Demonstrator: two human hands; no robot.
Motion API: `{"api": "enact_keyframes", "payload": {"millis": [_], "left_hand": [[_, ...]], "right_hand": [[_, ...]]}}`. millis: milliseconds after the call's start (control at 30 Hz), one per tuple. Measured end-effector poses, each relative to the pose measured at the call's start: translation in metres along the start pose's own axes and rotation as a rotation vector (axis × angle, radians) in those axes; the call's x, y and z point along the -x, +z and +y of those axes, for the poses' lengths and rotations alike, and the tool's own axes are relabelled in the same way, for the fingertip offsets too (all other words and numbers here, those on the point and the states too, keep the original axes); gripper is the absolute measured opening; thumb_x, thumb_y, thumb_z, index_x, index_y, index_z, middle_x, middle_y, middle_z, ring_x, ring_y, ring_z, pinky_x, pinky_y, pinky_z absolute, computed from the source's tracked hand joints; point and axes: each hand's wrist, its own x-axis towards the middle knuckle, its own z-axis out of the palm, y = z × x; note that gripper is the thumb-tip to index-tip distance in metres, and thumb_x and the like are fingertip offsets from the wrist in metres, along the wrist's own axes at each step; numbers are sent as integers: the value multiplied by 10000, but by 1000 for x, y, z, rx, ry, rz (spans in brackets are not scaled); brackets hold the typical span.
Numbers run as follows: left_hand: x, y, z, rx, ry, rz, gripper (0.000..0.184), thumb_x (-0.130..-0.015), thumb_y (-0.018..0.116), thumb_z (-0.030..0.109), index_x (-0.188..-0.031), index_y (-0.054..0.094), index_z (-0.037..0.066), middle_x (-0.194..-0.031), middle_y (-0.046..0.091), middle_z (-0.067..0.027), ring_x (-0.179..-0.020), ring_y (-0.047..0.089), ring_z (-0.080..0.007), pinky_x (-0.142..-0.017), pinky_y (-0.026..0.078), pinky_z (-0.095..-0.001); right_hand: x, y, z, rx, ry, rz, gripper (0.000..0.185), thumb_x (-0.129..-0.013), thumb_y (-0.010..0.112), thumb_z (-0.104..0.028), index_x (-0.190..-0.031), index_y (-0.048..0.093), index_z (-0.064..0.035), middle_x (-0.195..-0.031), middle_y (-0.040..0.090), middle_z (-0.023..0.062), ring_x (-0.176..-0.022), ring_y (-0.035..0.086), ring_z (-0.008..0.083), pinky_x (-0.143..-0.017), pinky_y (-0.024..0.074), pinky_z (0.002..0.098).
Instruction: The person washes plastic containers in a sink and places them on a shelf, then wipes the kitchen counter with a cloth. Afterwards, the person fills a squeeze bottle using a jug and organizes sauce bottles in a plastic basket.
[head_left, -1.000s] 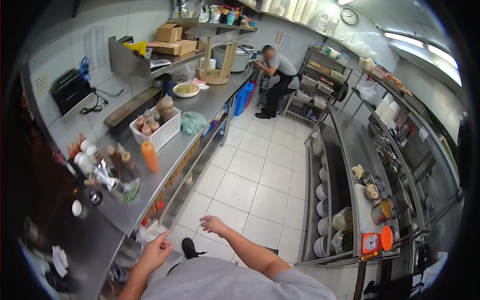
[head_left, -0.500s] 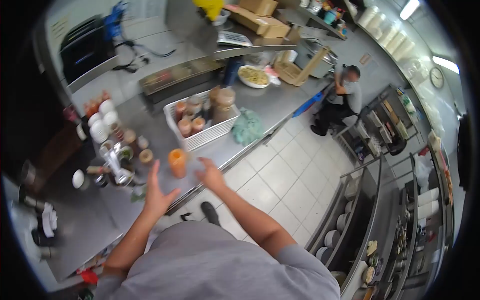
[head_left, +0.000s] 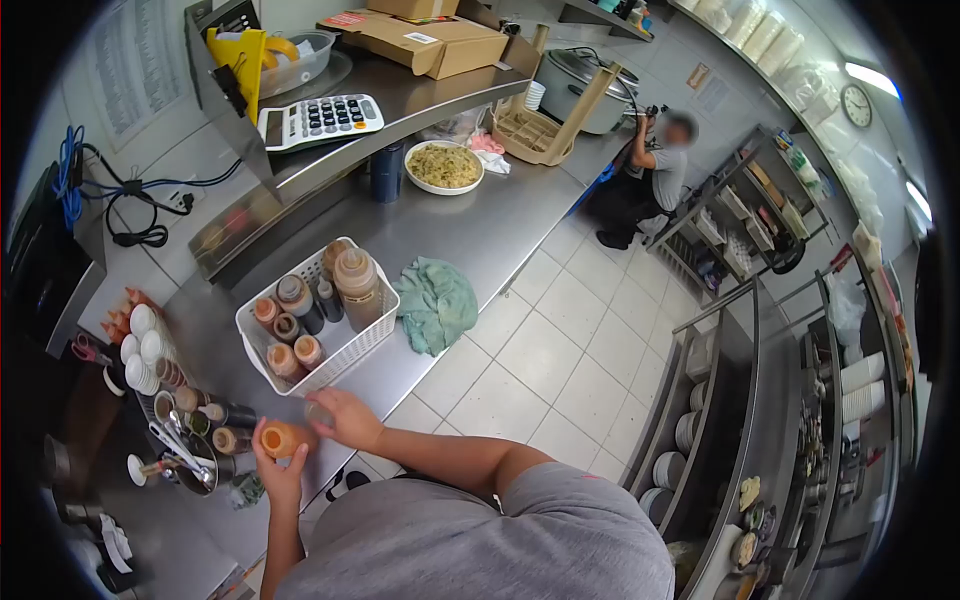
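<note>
My left hand point(head_left: 277, 476) is wrapped round an orange squeeze bottle point(head_left: 292, 436) with an open mouth, near the counter's front edge. My right hand point(head_left: 352, 420) is beside the bottle, its fingers closed on a small see-through piece point(head_left: 318, 413) whose exact kind is unclear. Just beyond my hands, a white plastic basket point(head_left: 345, 362) holds several sauce bottles, among them a large brown one point(head_left: 357, 285). A green cloth point(head_left: 437, 305) lies against the basket's right side. Left of my left hand are a brown-topped bottle point(head_left: 230, 440) and a metal container with spoons point(head_left: 190, 465).
Stacked white cups point(head_left: 150, 350) stand at the counter's left. Farther back are a bowl of food point(head_left: 444, 167), a dark blue cylinder point(head_left: 386, 174) and a pot point(head_left: 588, 90). A calculator point(head_left: 320, 118) rests on the raised shelf. Another person point(head_left: 650, 175) is at the far right end.
Both hands, open and apart before, have closed in at the orange bottle: the left now grips it, the right holds a see-through piece. The camera view has shifted, bringing the basket nearer.
</note>
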Motion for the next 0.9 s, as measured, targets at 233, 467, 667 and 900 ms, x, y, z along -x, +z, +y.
{"api": "enact_keyframes", "payload": {"millis": [233,467,667,900], "left_hand": [[-1,-3,-9,-28,23,-44,732,-806,739,94,-1408,326,42,-1372,455,-151,-1266,465,-240,-1053,370,-358],[-5,-12,-29,-245,228,-79,675,-803,738,149,-1363,393,-3,-1381,441,-180,-1284,451,-277,-1045,371,-375],[-15,-16,-36,-250,272,-170,564,-832,685,206,-1299,482,-37,-1408,435,-216,-1302,431,-339,-1069,336,-410],[-14,-20,-16,-236,296,-188,567,-828,677,208,-1307,490,-32,-1409,439,-222,-1294,422,-381,-1067,330,-425]], "right_hand": [[-28,-32,-88,-191,-158,-147,388,-802,666,-120,-1165,546,-56,-1174,521,159,-1038,568,375,-867,490,414],[-63,-19,-105,214,-507,-520,174,-641,717,-179,-775,724,-68,-988,631,118,-1027,576,305,-793,520,389],[-77,-18,-140,474,-354,-713,198,-658,675,-170,-798,711,-33,-865,680,144,-917,638,312,-719,537,417],[-65,-10,-142,434,-185,-587,215,-767,632,-185,-879,714,-21,-958,665,176,-935,666,332,-719,549,465]]}}
